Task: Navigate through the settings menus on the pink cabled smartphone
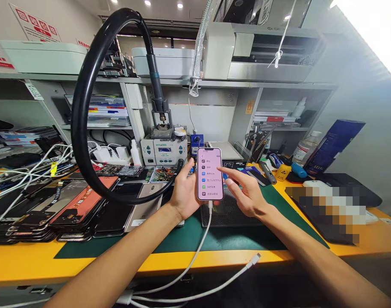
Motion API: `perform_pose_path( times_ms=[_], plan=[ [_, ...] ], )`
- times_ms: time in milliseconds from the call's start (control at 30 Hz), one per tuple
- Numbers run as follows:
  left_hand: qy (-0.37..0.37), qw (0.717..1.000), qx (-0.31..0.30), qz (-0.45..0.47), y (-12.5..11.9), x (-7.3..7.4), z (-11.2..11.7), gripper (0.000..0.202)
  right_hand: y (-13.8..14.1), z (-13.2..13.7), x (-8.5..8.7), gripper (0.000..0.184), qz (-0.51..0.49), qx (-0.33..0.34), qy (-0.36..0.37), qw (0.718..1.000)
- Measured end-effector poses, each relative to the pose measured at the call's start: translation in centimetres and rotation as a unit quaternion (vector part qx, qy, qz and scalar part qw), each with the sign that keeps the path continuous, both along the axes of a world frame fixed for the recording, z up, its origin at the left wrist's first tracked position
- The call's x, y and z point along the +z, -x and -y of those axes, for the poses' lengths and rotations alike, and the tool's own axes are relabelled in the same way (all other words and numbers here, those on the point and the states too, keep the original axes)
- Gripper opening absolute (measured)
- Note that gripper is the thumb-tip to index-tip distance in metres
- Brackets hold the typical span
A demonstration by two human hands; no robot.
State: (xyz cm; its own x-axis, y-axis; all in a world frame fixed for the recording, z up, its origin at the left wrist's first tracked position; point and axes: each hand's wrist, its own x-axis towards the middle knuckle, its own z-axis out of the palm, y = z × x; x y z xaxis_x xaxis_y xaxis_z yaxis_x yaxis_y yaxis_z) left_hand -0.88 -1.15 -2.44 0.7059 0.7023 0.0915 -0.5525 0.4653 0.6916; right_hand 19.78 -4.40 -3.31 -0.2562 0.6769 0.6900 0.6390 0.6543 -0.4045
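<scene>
My left hand (pixel 183 191) grips a smartphone (pixel 210 173) upright above the green mat (pixel 214 235), fingers wrapped round its left edge. The phone's lit pink screen shows a list of menu lines. A white cable (pixel 198 252) is plugged into its bottom and runs down over the bench edge. My right hand (pixel 245 192) hovers at the phone's right side, index finger stretched toward the screen's edge, the other fingers loosely apart, holding nothing.
Stacks of phones and screens (pixel 70 205) cover the left of the yellow bench (pixel 28 261). A hot-air station (pixel 163 149) with a looping black hose (pixel 83 107) stands behind. A loose white cable end (pixel 254 258) hangs at the front. Tools and bottles (pixel 306 147) sit at the right.
</scene>
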Motion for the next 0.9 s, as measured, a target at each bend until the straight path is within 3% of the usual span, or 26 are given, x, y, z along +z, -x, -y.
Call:
perform_pose_path(
  times_ms=[400,633,900],
  plan=[
    [-0.003,1.0,0.005,-0.012,-0.04,-0.09,-0.05,0.074,0.02,0.02,0.0,0.04,0.008,0.006,0.008,1.0],
    [-0.007,1.0,0.002,-0.012,-0.08,-0.12,-0.16,0.076,-0.12,-0.02,0.06,0.035,0.039,0.035,-0.045,0.998],
    [-0.01,1.0,0.005,-0.015,-0.09,0.06,0.04,0.077,-0.05,-0.02,0.01,0.032,0.028,0.048,-0.054,0.997]
  ],
)
